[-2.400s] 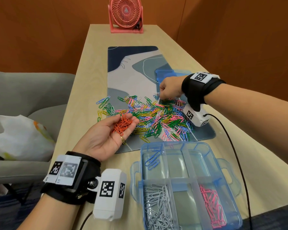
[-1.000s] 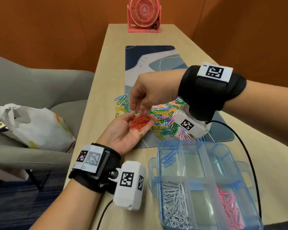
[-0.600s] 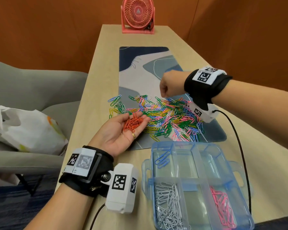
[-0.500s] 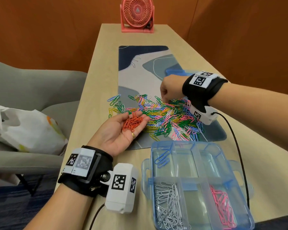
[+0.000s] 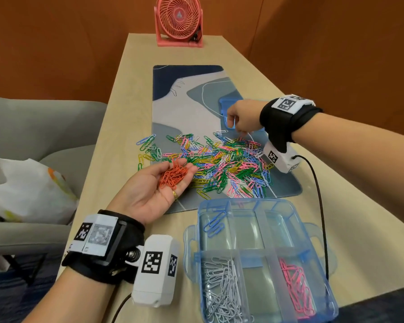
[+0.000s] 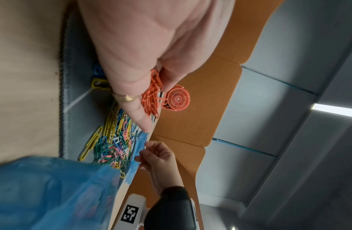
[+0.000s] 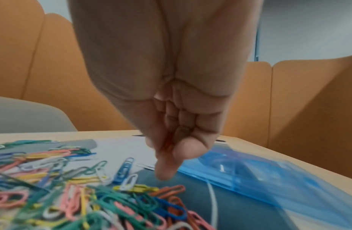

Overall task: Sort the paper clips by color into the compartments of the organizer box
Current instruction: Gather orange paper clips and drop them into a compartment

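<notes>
My left hand (image 5: 187,171) lies palm up over the mat's near left, fingers relaxed, carrying a heap of orange clips (image 5: 173,176); the left wrist view shows those orange clips (image 6: 151,95) in the palm. A pile of mixed-colour paper clips (image 5: 219,164) covers the mat. My right hand (image 5: 239,134) reaches down at the pile's far right edge, fingers curled. In the right wrist view my right hand (image 7: 167,149) pinches something orange-red between thumb and fingers. The clear blue organizer box (image 5: 313,224) stands near me, holding blue clips (image 5: 214,223), white clips (image 5: 222,290) and pink clips (image 5: 294,290).
A patterned desk mat (image 5: 184,101) runs down the table. The box's blue lid (image 5: 226,106) lies on it behind my right hand. A pink fan (image 5: 179,21) stands at the far end. A grey chair with a white bag (image 5: 21,187) is on the left.
My right hand came over to the left palm, then went back to the far edge of the pile and now sits further right, by the lid. The left hand stayed palm up.
</notes>
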`<state>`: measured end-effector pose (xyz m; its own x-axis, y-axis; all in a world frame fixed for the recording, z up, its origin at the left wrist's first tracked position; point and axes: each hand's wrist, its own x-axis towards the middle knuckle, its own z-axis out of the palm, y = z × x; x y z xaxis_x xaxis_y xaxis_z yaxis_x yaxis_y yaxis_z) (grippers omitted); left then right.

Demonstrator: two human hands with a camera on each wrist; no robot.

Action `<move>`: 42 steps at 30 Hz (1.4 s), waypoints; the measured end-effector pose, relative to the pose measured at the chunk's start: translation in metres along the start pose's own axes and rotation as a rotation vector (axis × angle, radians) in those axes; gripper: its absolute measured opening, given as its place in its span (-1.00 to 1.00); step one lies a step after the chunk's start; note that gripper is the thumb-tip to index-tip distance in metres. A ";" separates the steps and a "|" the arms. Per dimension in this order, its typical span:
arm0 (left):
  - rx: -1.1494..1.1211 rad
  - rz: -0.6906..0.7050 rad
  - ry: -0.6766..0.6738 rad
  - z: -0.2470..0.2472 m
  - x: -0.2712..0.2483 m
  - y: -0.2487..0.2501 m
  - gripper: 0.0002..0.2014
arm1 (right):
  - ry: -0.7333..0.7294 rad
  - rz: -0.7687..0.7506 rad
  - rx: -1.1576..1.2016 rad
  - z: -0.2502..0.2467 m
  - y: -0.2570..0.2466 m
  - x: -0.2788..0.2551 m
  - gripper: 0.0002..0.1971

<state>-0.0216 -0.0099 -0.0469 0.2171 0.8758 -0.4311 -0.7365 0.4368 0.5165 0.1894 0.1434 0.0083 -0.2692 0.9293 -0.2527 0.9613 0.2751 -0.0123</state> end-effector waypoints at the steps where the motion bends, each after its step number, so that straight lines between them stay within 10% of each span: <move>1: 0.001 0.001 0.002 0.000 0.000 0.000 -0.68 | -0.025 0.014 -0.013 0.001 0.002 -0.001 -0.71; 24: 0.025 0.029 0.010 -0.003 0.003 -0.001 -0.45 | -0.057 0.058 -0.079 0.011 0.024 -0.011 -0.80; 36: 0.038 0.002 0.002 -0.002 0.002 -0.002 -0.69 | -0.162 0.113 0.499 0.008 0.013 -0.032 -0.87; 42: 0.019 -0.044 -0.036 0.001 0.001 -0.004 -0.56 | -0.209 -0.206 0.397 -0.013 -0.050 -0.057 -0.79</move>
<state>-0.0179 -0.0104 -0.0485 0.2723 0.8623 -0.4269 -0.7136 0.4786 0.5116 0.1562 0.0800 0.0361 -0.4777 0.7848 -0.3948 0.8483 0.2952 -0.4396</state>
